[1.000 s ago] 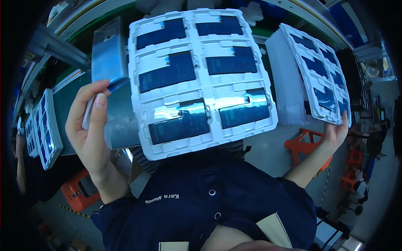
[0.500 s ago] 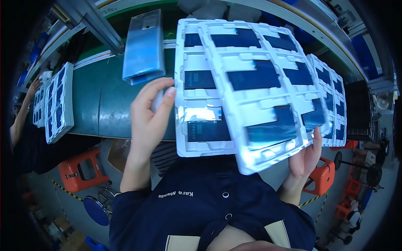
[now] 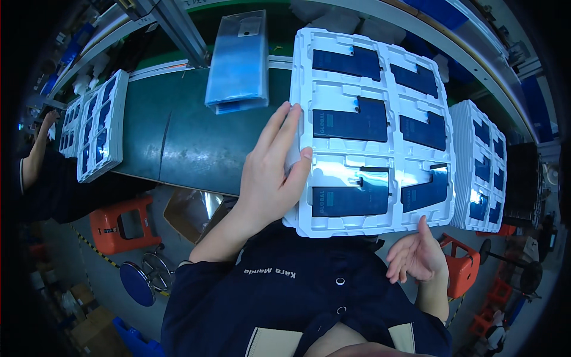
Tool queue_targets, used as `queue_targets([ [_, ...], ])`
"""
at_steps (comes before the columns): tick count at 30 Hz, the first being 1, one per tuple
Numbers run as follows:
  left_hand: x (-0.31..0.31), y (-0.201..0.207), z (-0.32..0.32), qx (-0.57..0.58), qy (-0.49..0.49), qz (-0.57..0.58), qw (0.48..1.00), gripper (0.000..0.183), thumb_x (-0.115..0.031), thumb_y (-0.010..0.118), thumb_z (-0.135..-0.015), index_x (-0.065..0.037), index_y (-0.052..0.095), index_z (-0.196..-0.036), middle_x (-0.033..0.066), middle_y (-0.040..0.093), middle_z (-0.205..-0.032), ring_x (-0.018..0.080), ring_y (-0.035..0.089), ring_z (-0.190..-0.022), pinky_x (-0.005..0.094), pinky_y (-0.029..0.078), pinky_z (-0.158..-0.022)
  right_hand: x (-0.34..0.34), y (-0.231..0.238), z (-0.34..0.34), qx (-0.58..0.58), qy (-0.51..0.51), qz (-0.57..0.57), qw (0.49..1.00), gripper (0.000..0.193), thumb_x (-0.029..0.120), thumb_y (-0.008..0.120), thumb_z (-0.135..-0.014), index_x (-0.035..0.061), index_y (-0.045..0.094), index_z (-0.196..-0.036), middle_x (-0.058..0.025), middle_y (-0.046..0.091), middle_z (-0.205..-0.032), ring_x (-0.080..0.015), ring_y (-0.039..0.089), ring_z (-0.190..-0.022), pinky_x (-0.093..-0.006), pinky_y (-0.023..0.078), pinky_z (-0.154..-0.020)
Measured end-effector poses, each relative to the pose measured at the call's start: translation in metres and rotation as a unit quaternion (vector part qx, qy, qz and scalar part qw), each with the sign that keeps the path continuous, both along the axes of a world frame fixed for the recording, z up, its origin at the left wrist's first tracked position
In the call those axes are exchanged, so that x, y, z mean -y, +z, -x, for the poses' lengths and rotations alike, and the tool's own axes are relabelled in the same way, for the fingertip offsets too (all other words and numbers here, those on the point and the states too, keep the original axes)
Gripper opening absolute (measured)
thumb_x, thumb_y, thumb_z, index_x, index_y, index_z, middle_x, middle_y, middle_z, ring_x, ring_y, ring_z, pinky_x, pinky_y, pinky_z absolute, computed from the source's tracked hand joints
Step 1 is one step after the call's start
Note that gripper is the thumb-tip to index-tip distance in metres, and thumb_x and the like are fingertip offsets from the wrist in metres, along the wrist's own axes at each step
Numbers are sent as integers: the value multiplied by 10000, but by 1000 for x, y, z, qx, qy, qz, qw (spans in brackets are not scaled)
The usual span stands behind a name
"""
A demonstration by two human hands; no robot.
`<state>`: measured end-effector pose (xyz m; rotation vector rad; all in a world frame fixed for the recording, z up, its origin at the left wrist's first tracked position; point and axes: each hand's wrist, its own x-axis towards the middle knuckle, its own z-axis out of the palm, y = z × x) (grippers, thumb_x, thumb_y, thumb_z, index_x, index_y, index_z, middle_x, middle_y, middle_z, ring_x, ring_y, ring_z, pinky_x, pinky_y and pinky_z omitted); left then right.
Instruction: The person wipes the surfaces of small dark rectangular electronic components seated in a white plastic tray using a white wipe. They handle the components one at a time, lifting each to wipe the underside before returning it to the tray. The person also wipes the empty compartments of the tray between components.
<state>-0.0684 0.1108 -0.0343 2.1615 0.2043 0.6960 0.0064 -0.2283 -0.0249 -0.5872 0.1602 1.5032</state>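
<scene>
In front of me sits a stack of white plastic trays [image 3: 351, 156], its top tray holding several flat black L-shaped phone batteries [image 3: 351, 124] in separate compartments. My left hand [image 3: 275, 163] lies along the stack's left side, fingers stretched and thumb apart, touching the tray edges. Just below the lower right corner of the top tray is my right hand [image 3: 419, 257], palm turned inward, fingers loosely bent and apart, thumb tip close to the rim. Nothing is in it.
A second tray stack [image 3: 470, 160] stands close on the right, another [image 3: 104, 128] at the table's left. A clear blue plastic sleeve [image 3: 239, 65] rests on the green table [image 3: 184, 140]. Orange stools [image 3: 126, 229] stand below. A co-worker's hand [image 3: 50, 121] shows far left.
The upper tray, tilted and held at its right edge before, now lies squared on the stack. My right hand has come off it; my left hand has moved right against the stack's side.
</scene>
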Motion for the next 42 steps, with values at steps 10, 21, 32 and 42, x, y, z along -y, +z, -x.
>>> queue_targets([
  [10, -2, -2, 0, 10, -21, -11, 1000, 458, -93, 476, -944, 104, 439, -1356, 315, 444, -1391, 441, 479, -1269, 410, 395, -1048, -29, 49, -31, 908, -54, 297, 289, 478, 253, 579, -902, -36, 554, -1283, -273, 518, -1346, -364, 522, -1255, -399, 427, -1007],
  [21, -3, -14, -3, 17, -42, 41, 998, 434, -116, 425, -993, 115, 433, -1361, 285, 425, -1427, 382, 426, -1336, 379, 321, -1094, -43, 25, -39, 851, -59, 381, 357, 596, 264, 657, -886, 15, 460, -1390, -242, 372, -1486, -401, 391, -1356, -437, 332, -1096],
  [32, -10, -8, 3, 46, -9, 43, 998, 446, -99, 435, -966, 100, 441, -1365, 226, 486, -1370, 229, 552, -1052, 299, 417, -921, -43, 36, -45, 878, -67, 346, 323, 420, 210, 737, -806, 22, 621, -1163, -207, 505, -1380, -388, 454, -1295, -443, 385, -1045],
  [42, 25, 46, 15, 203, -244, 536, 782, 667, -224, 455, -996, -32, 91, -1522, 268, 415, -1412, 270, 564, -1167, 367, 505, -953, -160, 44, 10, 435, -73, -82, 894, 660, 31, 745, -824, 30, 377, -1372, -90, 500, -1335, -157, 531, -1164, -314, 438, -987],
])
